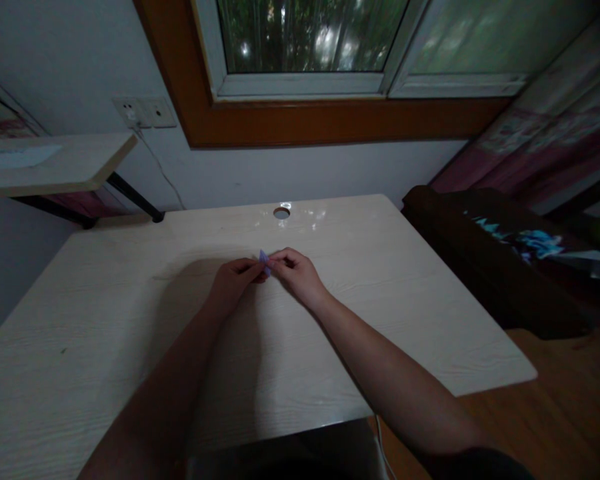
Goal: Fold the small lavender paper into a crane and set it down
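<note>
left hand (233, 280) and right hand (300, 273) close together, thumbs and fingers of both pinched on a small purple piece (263, 256), probably folded paper to judge by the pointed tip. held between the hands, over the middle of the wood-grain desk (400, 273) toward its back edge, tip upward, with a little more purple below the thumbs. cannot tell the exact shape or number of layers; too small and dim.

use a light grip near the margins, to spare thin material from stray creases. steady with one hand, press or turn with the other; avoid pulling both ways at once, for risk of a tear. brace the forearms for steadiness, and tilt toward the window (310, 40) for better light.

just beyond the hands, near the back edge, a round cable hole (281, 213): mind small pieces there. at back left, a raised shelf (107, 153), well apart from the hands. ample width of desk to either side for sideways moves. front edge beneath the right forearm (380, 353), with a white cable (381, 437) hanging below: draw back with care.
</note>
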### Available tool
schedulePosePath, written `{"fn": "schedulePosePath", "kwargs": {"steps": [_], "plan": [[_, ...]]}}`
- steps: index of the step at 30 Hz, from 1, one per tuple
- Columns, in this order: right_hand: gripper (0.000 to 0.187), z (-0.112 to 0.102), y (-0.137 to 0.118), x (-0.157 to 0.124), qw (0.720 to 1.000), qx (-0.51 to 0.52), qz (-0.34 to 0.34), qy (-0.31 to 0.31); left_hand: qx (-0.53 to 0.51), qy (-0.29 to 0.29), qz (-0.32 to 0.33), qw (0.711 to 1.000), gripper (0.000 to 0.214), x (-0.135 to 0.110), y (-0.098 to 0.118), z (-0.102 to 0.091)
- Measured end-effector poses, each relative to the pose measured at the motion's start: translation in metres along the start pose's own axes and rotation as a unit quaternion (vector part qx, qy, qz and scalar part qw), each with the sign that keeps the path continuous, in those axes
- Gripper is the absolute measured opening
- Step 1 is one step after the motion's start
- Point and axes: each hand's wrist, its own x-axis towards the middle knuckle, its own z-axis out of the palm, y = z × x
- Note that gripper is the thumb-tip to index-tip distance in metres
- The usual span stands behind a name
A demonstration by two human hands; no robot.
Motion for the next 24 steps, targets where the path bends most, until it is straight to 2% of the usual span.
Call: {"fn": "schedulePosePath", "kwargs": {"steps": [6,13,17,20,24], "plan": [[0.025,0.0008,-0.0052,-0.0006,1.0,0.018,0.008,-0.01,-0.063,-0.015,-0.015,0.998,0.034,0.0011,-0.0013,0.0035],[0.023,0.001,-0.0031,-0.0007,1.0,0.022,0.014,-0.01,-0.056,-0.047,-0.006,0.997,0.035,-0.0001,-0.0012,0.0037],[0.02,0.0,-0.0028,0.0,0.999,0.036,0.02,-0.017,-0.008,-0.018,0.042,0.999,0.029,0.0006,-0.0006,-0.0001],[0.017,-0.0012,-0.0038,0.0008,0.997,0.06,0.028,-0.048,0.048,0.002,0.08,0.996,0.026,0.0011,0.0001,-0.0034],[0.017,-0.0029,-0.0049,0.0015,0.994,0.073,0.034,-0.072,0.064,0.009,0.056,0.996,0.028,0.0005,0.002,-0.0048]]}}
